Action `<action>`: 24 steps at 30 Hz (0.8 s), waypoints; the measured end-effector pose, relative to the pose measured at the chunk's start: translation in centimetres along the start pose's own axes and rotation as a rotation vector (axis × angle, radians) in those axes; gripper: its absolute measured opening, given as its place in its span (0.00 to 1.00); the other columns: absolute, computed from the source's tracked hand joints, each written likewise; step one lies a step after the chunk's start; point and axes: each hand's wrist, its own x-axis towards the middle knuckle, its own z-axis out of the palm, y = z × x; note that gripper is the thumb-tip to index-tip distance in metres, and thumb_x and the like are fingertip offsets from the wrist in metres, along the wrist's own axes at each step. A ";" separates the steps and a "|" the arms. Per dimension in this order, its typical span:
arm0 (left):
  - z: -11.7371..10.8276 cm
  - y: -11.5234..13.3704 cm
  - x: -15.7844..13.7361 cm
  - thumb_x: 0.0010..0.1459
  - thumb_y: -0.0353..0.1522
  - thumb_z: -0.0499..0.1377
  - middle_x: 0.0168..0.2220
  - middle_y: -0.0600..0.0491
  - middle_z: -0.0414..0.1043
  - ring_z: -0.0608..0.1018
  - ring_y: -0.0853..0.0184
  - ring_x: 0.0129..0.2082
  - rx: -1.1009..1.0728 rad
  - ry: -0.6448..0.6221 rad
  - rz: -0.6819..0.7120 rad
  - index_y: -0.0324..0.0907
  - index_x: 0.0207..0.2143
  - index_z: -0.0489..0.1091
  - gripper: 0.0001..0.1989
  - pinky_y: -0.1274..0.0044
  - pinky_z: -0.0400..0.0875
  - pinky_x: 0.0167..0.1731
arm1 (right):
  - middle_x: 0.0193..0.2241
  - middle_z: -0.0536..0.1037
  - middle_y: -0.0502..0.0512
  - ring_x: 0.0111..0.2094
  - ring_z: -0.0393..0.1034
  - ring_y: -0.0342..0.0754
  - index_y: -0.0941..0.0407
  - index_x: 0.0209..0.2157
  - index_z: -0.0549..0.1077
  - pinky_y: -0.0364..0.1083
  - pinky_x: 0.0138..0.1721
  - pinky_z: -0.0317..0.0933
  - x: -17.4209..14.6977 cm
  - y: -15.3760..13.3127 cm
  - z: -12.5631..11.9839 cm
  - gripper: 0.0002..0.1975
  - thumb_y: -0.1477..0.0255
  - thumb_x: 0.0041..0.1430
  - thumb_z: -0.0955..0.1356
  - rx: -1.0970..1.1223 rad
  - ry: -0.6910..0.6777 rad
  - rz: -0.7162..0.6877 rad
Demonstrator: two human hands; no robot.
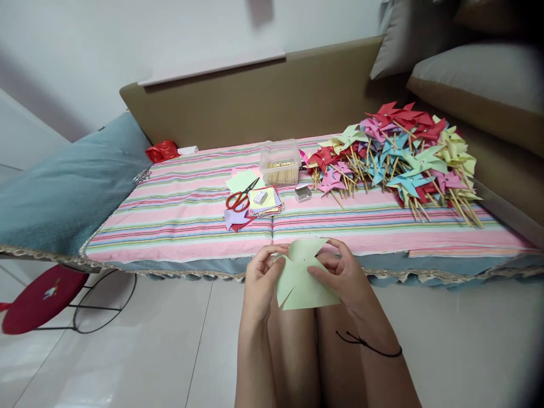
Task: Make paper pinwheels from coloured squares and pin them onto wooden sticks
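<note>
A light green paper square (305,286), slit inward from its corners, is held flat above my knees. A small dot marks its middle. My left hand (264,277) pinches the left side between thumb and fingers. On the other side, my right hand (342,272) grips the paper with its thumb on top and fingers behind. Beyond my hands lie scissors with red handles (238,202), a stack of coloured paper squares (267,207) with a small white box (260,197) on it, and cut purple paper (236,219).
A heap of finished paper pinwheels (408,158) on sticks covers the sofa's right side. A clear tub (280,161) holds wooden sticks; a small clear box (303,194) stands nearer. At left are a red plastic bag (162,151) and a dark red stool (45,297).
</note>
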 end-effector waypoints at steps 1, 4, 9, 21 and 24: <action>0.0 0.1 0.0 0.56 0.28 0.59 0.42 0.55 0.76 0.75 0.71 0.42 0.026 -0.029 0.013 0.44 0.32 0.74 0.04 0.83 0.65 0.38 | 0.30 0.81 0.52 0.32 0.77 0.53 0.52 0.53 0.57 0.49 0.33 0.69 0.0 0.0 0.0 0.37 0.64 0.42 0.75 -0.025 0.001 -0.011; 0.1 0.4 -0.1 0.59 0.32 0.57 0.46 0.53 0.75 0.73 0.67 0.49 0.100 -0.096 0.021 0.43 0.31 0.75 0.07 0.81 0.64 0.45 | 0.31 0.82 0.53 0.33 0.77 0.53 0.52 0.53 0.59 0.49 0.35 0.69 0.1 0.0 -0.1 0.36 0.64 0.44 0.74 -0.120 0.004 -0.061; 0.5 0.2 0.1 0.57 0.37 0.59 0.38 0.50 0.76 0.74 0.65 0.43 0.161 -0.071 0.021 0.41 0.24 0.72 0.12 0.76 0.64 0.44 | 0.32 0.82 0.54 0.35 0.77 0.53 0.53 0.54 0.60 0.49 0.36 0.69 0.0 -0.5 -0.3 0.34 0.63 0.46 0.72 -0.248 -0.035 -0.116; 0.6 -0.4 0.1 0.45 0.34 0.69 0.30 0.57 0.71 0.72 0.70 0.29 0.181 -0.039 -0.095 0.44 0.38 0.63 0.20 0.78 0.65 0.31 | 0.30 0.82 0.52 0.32 0.77 0.51 0.51 0.53 0.60 0.46 0.32 0.67 -0.2 -0.9 0.0 0.33 0.67 0.46 0.73 -0.099 -0.061 -0.082; 0.5 -0.5 0.1 0.44 0.34 0.69 0.31 0.56 0.72 0.73 0.69 0.29 0.221 -0.026 -0.114 0.44 0.38 0.64 0.20 0.78 0.65 0.30 | 0.29 0.82 0.51 0.31 0.76 0.50 0.51 0.54 0.59 0.45 0.32 0.67 -0.3 -1.1 -0.1 0.33 0.69 0.46 0.73 -0.060 -0.086 -0.066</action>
